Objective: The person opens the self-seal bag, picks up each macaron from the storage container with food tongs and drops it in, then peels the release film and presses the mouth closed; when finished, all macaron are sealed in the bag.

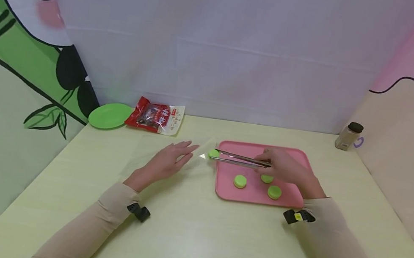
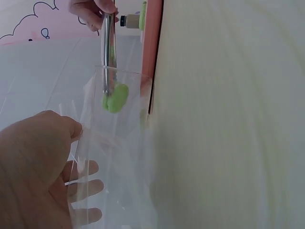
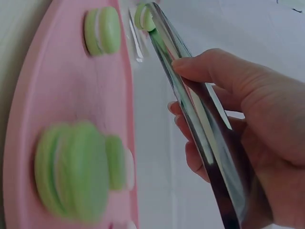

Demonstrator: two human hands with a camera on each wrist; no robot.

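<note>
My left hand [image 1: 170, 159] holds a clear plastic bag [image 2: 121, 148], thumb at its edge and fingers spread along its side. In the head view the bag lies low over the table, its mouth toward the pink tray [image 1: 223, 190]. My right hand [image 1: 283, 167] grips metal tongs [image 3: 193, 102], thumb on one arm and fingers round the other. The tongs' tips pinch a green macaron [image 2: 116, 98], which in the left wrist view shows through the bag's film, just past the mouth's edge. More green macarons [image 1: 240, 181] lie on the tray under and beside my right hand.
A green plate [image 1: 109, 116] and a red-and-white snack packet [image 1: 156, 116] sit at the table's back left. At the back right stands a jar with a black lid [image 1: 349, 136]. Behind the table hangs a printed cloth [image 1: 214, 61].
</note>
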